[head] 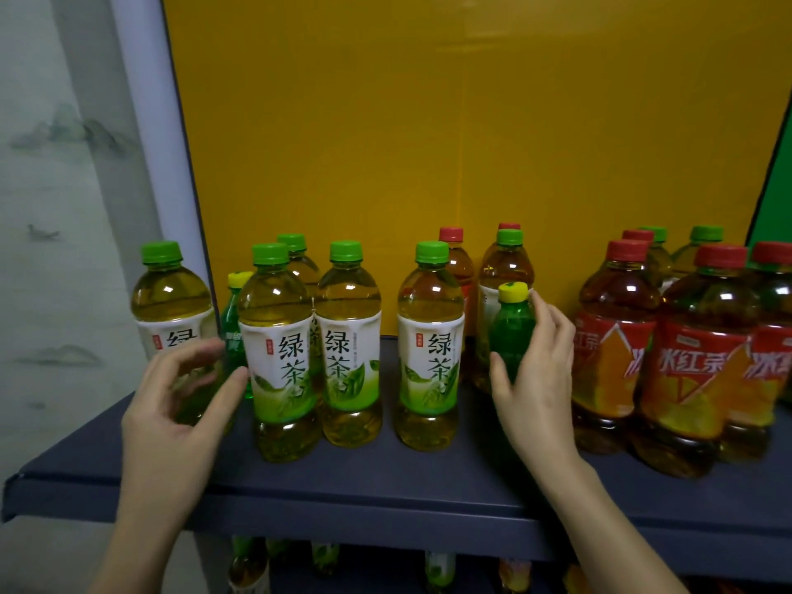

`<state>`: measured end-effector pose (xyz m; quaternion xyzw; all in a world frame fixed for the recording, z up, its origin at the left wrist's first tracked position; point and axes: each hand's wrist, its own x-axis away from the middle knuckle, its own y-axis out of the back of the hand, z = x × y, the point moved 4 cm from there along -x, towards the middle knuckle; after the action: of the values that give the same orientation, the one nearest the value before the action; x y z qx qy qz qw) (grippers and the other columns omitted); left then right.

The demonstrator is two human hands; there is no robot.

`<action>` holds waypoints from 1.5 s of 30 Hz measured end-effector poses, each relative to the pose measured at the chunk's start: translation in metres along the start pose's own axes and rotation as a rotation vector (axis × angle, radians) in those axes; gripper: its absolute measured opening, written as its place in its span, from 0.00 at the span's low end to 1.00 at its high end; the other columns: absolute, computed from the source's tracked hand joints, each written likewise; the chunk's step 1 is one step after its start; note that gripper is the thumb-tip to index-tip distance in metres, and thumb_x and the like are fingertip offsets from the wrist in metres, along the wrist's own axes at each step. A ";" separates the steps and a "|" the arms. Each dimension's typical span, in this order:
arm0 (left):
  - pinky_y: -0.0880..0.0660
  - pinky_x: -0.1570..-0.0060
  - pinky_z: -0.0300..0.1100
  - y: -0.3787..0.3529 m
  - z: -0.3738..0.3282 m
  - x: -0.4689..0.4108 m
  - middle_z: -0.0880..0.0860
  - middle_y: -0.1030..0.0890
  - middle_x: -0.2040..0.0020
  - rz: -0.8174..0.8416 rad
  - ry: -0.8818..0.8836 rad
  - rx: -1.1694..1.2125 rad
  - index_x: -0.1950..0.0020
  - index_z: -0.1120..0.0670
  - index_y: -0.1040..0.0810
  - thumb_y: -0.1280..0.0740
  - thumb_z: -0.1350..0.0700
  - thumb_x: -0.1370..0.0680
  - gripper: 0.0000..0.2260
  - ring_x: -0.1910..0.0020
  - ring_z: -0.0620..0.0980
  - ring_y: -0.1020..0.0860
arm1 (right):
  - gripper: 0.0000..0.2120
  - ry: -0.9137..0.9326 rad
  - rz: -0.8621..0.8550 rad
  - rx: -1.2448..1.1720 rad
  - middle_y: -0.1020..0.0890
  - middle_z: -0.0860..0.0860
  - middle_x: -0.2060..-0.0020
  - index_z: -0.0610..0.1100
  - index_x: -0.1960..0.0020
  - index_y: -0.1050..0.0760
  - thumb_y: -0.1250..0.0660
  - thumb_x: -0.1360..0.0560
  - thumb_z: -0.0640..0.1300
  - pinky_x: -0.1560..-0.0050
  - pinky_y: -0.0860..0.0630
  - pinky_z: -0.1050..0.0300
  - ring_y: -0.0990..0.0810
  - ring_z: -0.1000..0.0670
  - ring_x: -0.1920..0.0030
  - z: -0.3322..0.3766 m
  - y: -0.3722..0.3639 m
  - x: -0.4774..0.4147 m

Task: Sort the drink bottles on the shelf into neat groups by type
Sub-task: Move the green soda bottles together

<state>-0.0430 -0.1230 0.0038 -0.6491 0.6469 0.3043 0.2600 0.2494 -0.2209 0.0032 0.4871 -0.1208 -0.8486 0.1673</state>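
Note:
On the dark blue shelf [385,478], several green tea bottles [351,336] with green caps stand at left and centre. Red-capped iced tea bottles [694,358] crowd the right, with a few green-capped ones behind them. My right hand [540,379] grips a small green soda bottle [512,327] with a yellow cap, upright in front of a mixed pair of bottles at the back. My left hand [180,400] hovers with fingers apart in front of the leftmost green tea bottle [171,302]. A second small green soda bottle [233,323] stands just behind it.
A yellow back panel [428,143] closes the shelf, with a green panel [775,199] at the far right. A white frame post [154,143] borders the left side. Bare shelf surface runs along the front edge. More bottles [437,568] show on the shelf below.

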 end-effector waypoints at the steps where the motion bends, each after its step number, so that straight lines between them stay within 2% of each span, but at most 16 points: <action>1: 0.24 0.51 0.30 0.007 0.002 0.001 0.54 0.22 0.46 -0.033 -0.020 -0.010 0.52 0.42 0.25 0.32 0.57 0.30 0.11 0.49 0.43 0.22 | 0.37 -0.012 0.027 -0.027 0.38 0.43 0.32 0.41 0.26 0.46 0.30 0.29 0.35 0.33 0.39 0.56 0.37 0.45 0.31 -0.002 -0.002 0.002; 5: 0.26 0.55 0.29 0.037 0.017 -0.001 0.45 0.19 0.57 -0.176 -0.011 -0.055 0.59 0.43 0.23 0.33 0.61 0.26 0.12 0.57 0.40 0.22 | 0.41 -0.103 0.167 -0.048 0.35 0.44 0.32 0.43 0.26 0.47 0.27 0.31 0.44 0.34 0.32 0.48 0.34 0.45 0.32 -0.014 -0.014 0.008; 8: 0.27 0.58 0.27 0.061 0.030 -0.010 0.38 0.20 0.62 -0.228 0.009 -0.090 0.60 0.44 0.25 0.33 0.64 0.25 0.14 0.60 0.37 0.23 | 0.36 -0.092 0.236 -0.045 0.31 0.45 0.38 0.45 0.29 0.42 0.27 0.31 0.46 0.42 0.31 0.50 0.29 0.45 0.36 -0.013 -0.017 0.008; 14: 0.25 0.61 0.32 0.091 0.068 -0.050 0.45 0.22 0.62 -0.236 0.103 -0.009 0.59 0.46 0.25 0.35 0.63 0.23 0.11 0.61 0.44 0.25 | 0.31 -0.202 0.126 -0.282 0.28 0.49 0.40 0.45 0.32 0.38 0.31 0.31 0.50 0.40 0.30 0.49 0.28 0.47 0.39 0.000 -0.008 0.013; 17: 0.25 0.57 0.34 0.078 0.096 -0.083 0.51 0.24 0.59 -0.018 0.275 0.082 0.56 0.49 0.26 0.37 0.63 0.23 0.09 0.59 0.46 0.25 | 0.36 -0.291 0.042 -0.415 0.25 0.50 0.40 0.50 0.31 0.40 0.30 0.35 0.58 0.42 0.25 0.42 0.25 0.46 0.41 0.004 0.003 0.019; 19: 0.26 0.56 0.37 0.061 0.113 -0.103 0.51 0.22 0.57 0.189 0.402 0.123 0.55 0.50 0.26 0.39 0.63 0.22 0.09 0.57 0.46 0.25 | 0.34 -0.299 0.006 -0.517 0.23 0.54 0.41 0.56 0.33 0.37 0.29 0.35 0.61 0.47 0.20 0.46 0.23 0.48 0.42 0.013 0.008 0.025; 22: 0.28 0.56 0.41 0.038 0.129 -0.125 0.51 0.18 0.62 0.426 0.552 0.252 0.56 0.52 0.24 0.43 0.61 0.20 0.10 0.59 0.48 0.23 | 0.22 -0.284 -0.067 -0.549 0.22 0.58 0.46 0.62 0.40 0.34 0.32 0.31 0.53 0.57 0.20 0.63 0.22 0.51 0.44 0.031 0.016 0.036; 24: 0.24 0.57 0.39 0.026 0.137 -0.130 0.47 0.16 0.66 0.545 0.620 0.308 0.56 0.52 0.25 0.45 0.58 0.19 0.11 0.61 0.46 0.20 | 0.22 -0.290 -0.106 -0.539 0.22 0.58 0.47 0.61 0.39 0.34 0.33 0.30 0.50 0.62 0.20 0.65 0.21 0.51 0.45 0.041 0.019 0.046; 26: 0.23 0.67 0.34 0.014 0.141 -0.131 0.47 0.18 0.74 0.621 0.642 0.318 0.61 0.53 0.25 0.48 0.59 0.19 0.16 0.70 0.42 0.19 | 0.21 -0.322 -0.157 -0.554 0.21 0.57 0.47 0.61 0.39 0.33 0.33 0.29 0.48 0.64 0.20 0.66 0.21 0.51 0.45 0.050 0.020 0.058; 29: 0.26 0.78 0.32 0.003 0.148 -0.124 0.50 0.20 0.78 0.778 0.689 0.372 0.75 0.56 0.20 0.49 0.62 0.19 0.28 0.78 0.42 0.22 | 0.21 -0.321 -0.200 -0.545 0.21 0.58 0.45 0.61 0.38 0.33 0.34 0.28 0.47 0.58 0.19 0.59 0.22 0.51 0.43 0.068 0.021 0.073; 33: 0.20 0.69 0.42 -0.008 0.153 -0.121 0.54 0.16 0.66 0.858 0.737 0.403 0.62 0.56 0.17 0.40 0.55 0.21 0.16 0.67 0.50 0.17 | 0.34 -0.305 -0.132 -0.515 0.25 0.56 0.37 0.56 0.31 0.37 0.29 0.33 0.62 0.45 0.23 0.47 0.25 0.51 0.37 0.091 0.018 0.088; 35: 0.20 0.69 0.39 -0.006 0.154 -0.125 0.52 0.16 0.69 0.815 0.634 0.286 0.57 0.58 0.24 0.46 0.59 0.19 0.12 0.65 0.52 0.18 | 0.41 -0.307 -0.097 -0.482 0.24 0.57 0.38 0.57 0.32 0.37 0.30 0.40 0.69 0.44 0.24 0.47 0.25 0.54 0.38 0.102 0.016 0.092; 37: 0.24 0.69 0.38 0.004 0.155 -0.135 0.50 0.20 0.76 0.675 0.557 0.237 0.63 0.59 0.29 0.44 0.63 0.21 0.12 0.65 0.53 0.21 | 0.41 -0.310 -0.080 -0.486 0.23 0.58 0.42 0.56 0.33 0.35 0.30 0.41 0.70 0.47 0.22 0.53 0.23 0.57 0.42 0.111 0.015 0.097; 40: 0.26 0.65 0.39 0.035 0.156 -0.150 0.49 0.20 0.65 0.484 0.397 0.089 0.60 0.51 0.26 0.29 0.62 0.30 0.08 0.62 0.51 0.22 | 0.40 -0.313 -0.085 -0.496 0.22 0.59 0.43 0.57 0.33 0.35 0.29 0.41 0.69 0.47 0.22 0.57 0.23 0.57 0.42 0.119 0.015 0.103; 42: 0.24 0.66 0.35 0.062 0.156 -0.153 0.50 0.22 0.60 0.370 0.363 0.147 0.55 0.51 0.25 0.28 0.66 0.31 0.12 0.64 0.45 0.22 | 0.43 -0.325 -0.085 -0.498 0.23 0.59 0.42 0.58 0.33 0.35 0.30 0.44 0.73 0.47 0.22 0.55 0.23 0.58 0.42 0.122 0.015 0.105; 45: 0.25 0.59 0.43 0.097 0.141 -0.152 0.53 0.21 0.57 0.258 0.293 0.140 0.54 0.50 0.25 0.27 0.66 0.32 0.14 0.62 0.47 0.22 | 0.45 -0.342 -0.093 -0.517 0.23 0.59 0.41 0.59 0.33 0.35 0.31 0.46 0.74 0.47 0.23 0.53 0.24 0.57 0.41 0.127 0.016 0.107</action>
<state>-0.1446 0.0806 0.0243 -0.5786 0.7751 0.1918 0.1662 0.0918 -0.2733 -0.0125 0.2837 0.0951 -0.9276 0.2238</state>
